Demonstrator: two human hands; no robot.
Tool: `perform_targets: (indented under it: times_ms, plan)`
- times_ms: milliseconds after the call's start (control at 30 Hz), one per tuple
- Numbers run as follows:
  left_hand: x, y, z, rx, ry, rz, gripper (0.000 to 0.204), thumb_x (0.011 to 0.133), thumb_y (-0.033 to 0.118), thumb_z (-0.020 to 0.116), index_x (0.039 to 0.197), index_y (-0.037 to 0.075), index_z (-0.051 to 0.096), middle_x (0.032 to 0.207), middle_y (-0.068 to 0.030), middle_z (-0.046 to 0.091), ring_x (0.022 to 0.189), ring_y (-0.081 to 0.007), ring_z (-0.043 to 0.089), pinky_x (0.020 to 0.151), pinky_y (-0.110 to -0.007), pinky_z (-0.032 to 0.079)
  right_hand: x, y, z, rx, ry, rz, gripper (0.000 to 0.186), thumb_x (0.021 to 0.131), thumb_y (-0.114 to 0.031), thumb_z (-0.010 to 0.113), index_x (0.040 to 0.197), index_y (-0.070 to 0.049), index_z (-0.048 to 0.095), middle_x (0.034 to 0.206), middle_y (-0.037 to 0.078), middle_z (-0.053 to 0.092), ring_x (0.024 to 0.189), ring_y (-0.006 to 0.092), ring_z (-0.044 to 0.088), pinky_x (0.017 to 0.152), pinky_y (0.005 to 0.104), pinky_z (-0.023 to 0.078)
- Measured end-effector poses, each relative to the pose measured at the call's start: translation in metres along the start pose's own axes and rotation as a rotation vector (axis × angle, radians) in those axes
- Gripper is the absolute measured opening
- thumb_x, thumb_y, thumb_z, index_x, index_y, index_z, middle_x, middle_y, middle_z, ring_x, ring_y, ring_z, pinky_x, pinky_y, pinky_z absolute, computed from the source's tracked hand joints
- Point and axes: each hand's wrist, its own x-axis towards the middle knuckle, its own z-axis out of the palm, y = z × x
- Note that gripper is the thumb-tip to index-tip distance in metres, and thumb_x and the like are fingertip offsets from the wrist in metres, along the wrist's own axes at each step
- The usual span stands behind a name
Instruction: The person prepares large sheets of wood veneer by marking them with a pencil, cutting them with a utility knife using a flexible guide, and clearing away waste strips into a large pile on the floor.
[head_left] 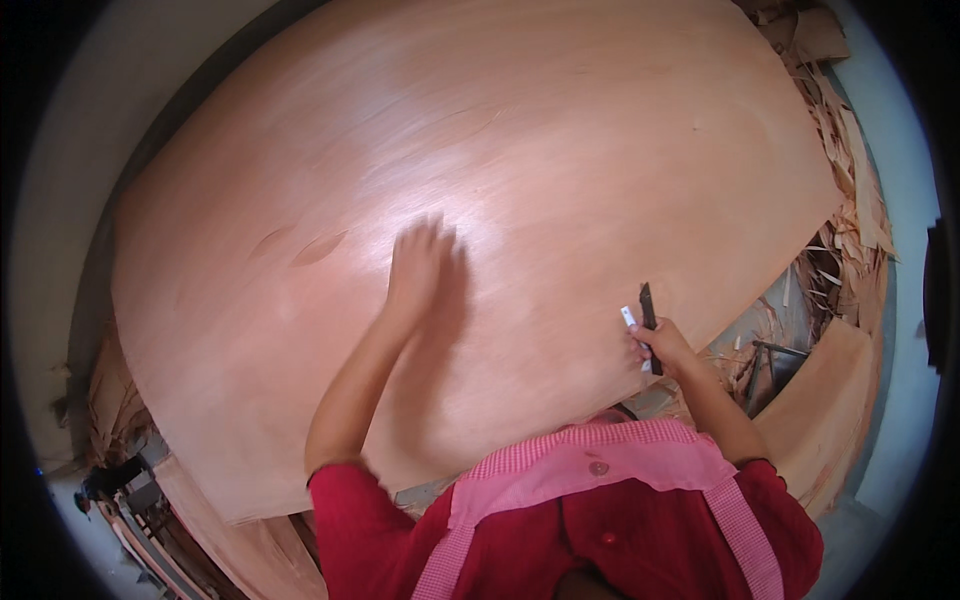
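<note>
Left hand (425, 265) lies flat, fingers released, on the veneer sheet (560, 150); right hand (665, 345) grasps a knife (648, 310); scrap strips (850, 230) pile alongside.

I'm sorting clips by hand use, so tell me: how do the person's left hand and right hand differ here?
The left hand lies flat and open on the large veneer sheet, well in from its edges, blurred; the right hand is closed around a dark knife and a white stick, sharp in the picture, at the sheet's near right edge. The left arm reaches farther forward than the right. Both are bare, with red sleeves.
</note>
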Motion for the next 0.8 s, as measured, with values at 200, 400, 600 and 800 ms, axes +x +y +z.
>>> perform_targets:
  times_ms: [200, 400, 600, 800]
  plan:
    - [0.154, -0.036, 0.124, -0.004, 0.016, -0.327, 0.057, 0.085, 0.032, 0.046, 0.132, 0.004, 0.029, 0.139, -0.0109, 0.025, 0.131, -0.0276, 0.018, 0.103, -0.051, 0.015, 0.000, -0.008, 0.014, 0.028, 0.053, 0.023, 0.013, 0.083, -0.015, 0.056, 0.082, -0.002, 0.053, 0.061, 0.004, 0.053, 0.044, 0.0084, 0.042, 0.045, 0.0256, 0.040]
    - [0.161, -0.034, 0.142, -0.020, 0.074, -0.345, 0.044, 0.081, 0.028, 0.054, 0.120, 0.008, 0.046, 0.128, -0.0061, 0.043, 0.122, -0.0223, 0.033, 0.100, -0.047, 0.020, 0.058, -0.066, 0.020, -0.136, 0.026, -0.170, 0.012, 0.082, -0.013, 0.055, 0.077, -0.002, 0.055, 0.058, 0.004, 0.052, 0.043, 0.0089, 0.045, 0.039, 0.0255, 0.040]
    - [0.170, -0.047, 0.126, -0.211, 0.161, -0.398, 0.033, 0.070, 0.024, 0.066, 0.099, 0.010, 0.060, 0.113, -0.0026, 0.053, 0.110, -0.0206, 0.043, 0.091, -0.042, 0.029, 0.145, -0.187, 0.068, -0.188, -0.028, -0.316, 0.014, 0.081, -0.014, 0.056, 0.071, -0.003, 0.054, 0.055, 0.004, 0.052, 0.039, 0.0109, 0.046, 0.035, 0.0273, 0.038]
    - [0.171, -0.065, 0.131, -0.192, 0.189, -0.355, 0.025, 0.069, 0.022, 0.065, 0.091, 0.009, 0.063, 0.106, -0.0034, 0.055, 0.103, -0.0223, 0.047, 0.086, -0.038, 0.036, 0.189, -0.233, 0.125, -0.173, -0.062, -0.289, 0.010, 0.081, -0.010, 0.054, 0.075, -0.001, 0.053, 0.059, 0.003, 0.053, 0.043, 0.0081, 0.043, 0.040, 0.0247, 0.039]
